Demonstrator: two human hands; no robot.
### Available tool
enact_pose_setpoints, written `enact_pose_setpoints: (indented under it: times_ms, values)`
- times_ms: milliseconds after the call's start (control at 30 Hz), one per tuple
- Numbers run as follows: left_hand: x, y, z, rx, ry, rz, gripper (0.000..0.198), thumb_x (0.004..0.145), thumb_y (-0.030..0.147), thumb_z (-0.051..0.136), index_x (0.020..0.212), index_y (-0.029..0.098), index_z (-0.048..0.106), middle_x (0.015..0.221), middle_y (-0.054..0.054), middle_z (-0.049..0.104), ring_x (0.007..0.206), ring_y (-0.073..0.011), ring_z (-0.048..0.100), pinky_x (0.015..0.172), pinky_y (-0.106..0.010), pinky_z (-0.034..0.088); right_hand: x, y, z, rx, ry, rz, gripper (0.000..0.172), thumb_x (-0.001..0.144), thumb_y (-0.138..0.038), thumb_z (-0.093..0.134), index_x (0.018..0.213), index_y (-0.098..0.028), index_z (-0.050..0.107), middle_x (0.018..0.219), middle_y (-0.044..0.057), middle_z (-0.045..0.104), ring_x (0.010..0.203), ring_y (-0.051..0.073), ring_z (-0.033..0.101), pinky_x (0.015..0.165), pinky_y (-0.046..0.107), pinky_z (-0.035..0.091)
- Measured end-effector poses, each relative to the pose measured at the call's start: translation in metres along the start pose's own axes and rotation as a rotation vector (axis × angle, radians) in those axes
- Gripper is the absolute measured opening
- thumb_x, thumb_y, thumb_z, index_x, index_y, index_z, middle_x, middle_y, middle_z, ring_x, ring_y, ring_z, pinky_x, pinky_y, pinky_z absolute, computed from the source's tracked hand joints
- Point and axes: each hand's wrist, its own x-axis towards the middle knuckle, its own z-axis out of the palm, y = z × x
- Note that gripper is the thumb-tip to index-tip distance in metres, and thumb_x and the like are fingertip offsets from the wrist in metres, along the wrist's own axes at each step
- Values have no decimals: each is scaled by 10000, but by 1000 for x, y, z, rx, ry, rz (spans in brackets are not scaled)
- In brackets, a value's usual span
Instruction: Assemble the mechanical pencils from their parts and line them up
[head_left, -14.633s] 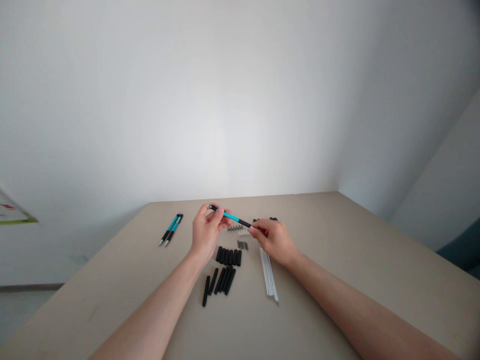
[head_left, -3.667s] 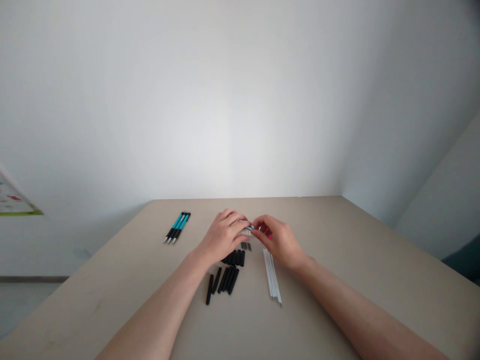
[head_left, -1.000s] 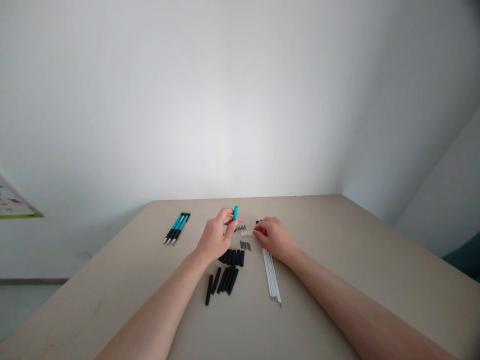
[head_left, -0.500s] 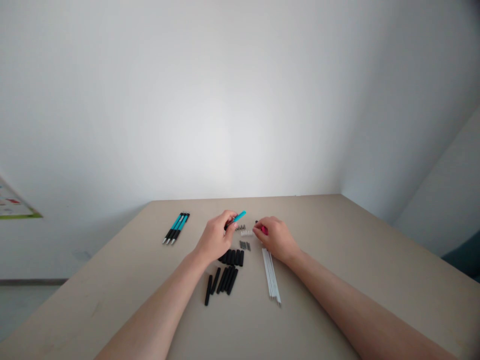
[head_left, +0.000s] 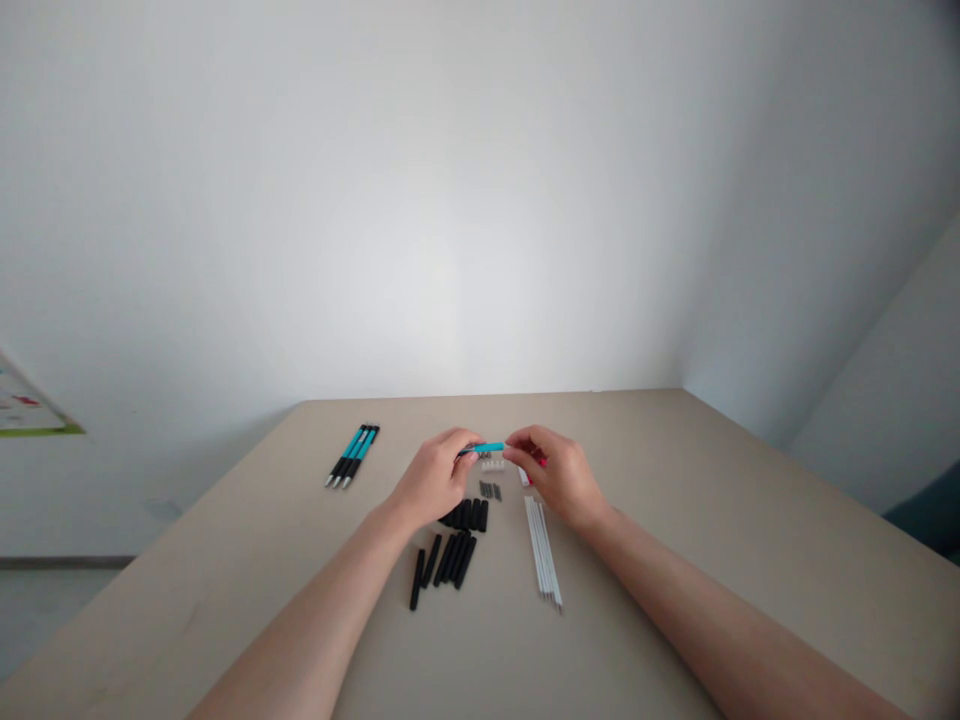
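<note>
My left hand is closed round a turquoise pen barrel, which lies almost level and points to the right. Thumb and fingertips of my right hand are pinched together at the barrel's right end; whatever small part they hold is mostly hidden. Below the barrel lie small clear plastic pieces and a group of metal springs. Pink and white parts show partly behind my right hand.
Black grips and thin black tubes lie near my left forearm. White ink refills rest by my right wrist. Three turquoise and black pens lie at the left of the table. A wall rises behind.
My left hand has turned the barrel from slanting upward to nearly level. My right hand has lifted from beside the small clear pieces and come to the barrel's end.
</note>
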Motion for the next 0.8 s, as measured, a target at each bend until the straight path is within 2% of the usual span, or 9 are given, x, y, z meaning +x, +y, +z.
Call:
enact_pose_setpoints:
  times_ms: [367, 533, 800]
  values:
    - [0, 4, 0, -23, -56, 9, 195, 879, 171, 430, 989, 190, 590, 924, -58, 643, 834, -164, 587, 736, -267, 458, 1, -3, -5, -26, -28, -92, 118, 838, -289, 604, 772, -192, 620, 709, 7, 626, 626, 128, 569, 611, 235, 441]
    - [1, 6, 1, -44, -75, 5, 155, 866, 178, 477, 957, 202, 601, 868, -32, 658, 794, -153, 598, 729, -253, 451, 2, -6, -6, -19, -14, -136, 113, 849, -276, 597, 777, -191, 616, 712, 14, 606, 639, 132, 561, 619, 236, 434]
    - [1, 11, 0, -76, -110, -26, 137, 881, 213, 465, 950, 200, 582, 846, -28, 666, 781, -150, 606, 720, -254, 458, 0, -5, -4, -24, 19, -168, 92, 855, -283, 591, 873, -199, 624, 764, 30, 619, 678, 144, 572, 649, 247, 452]
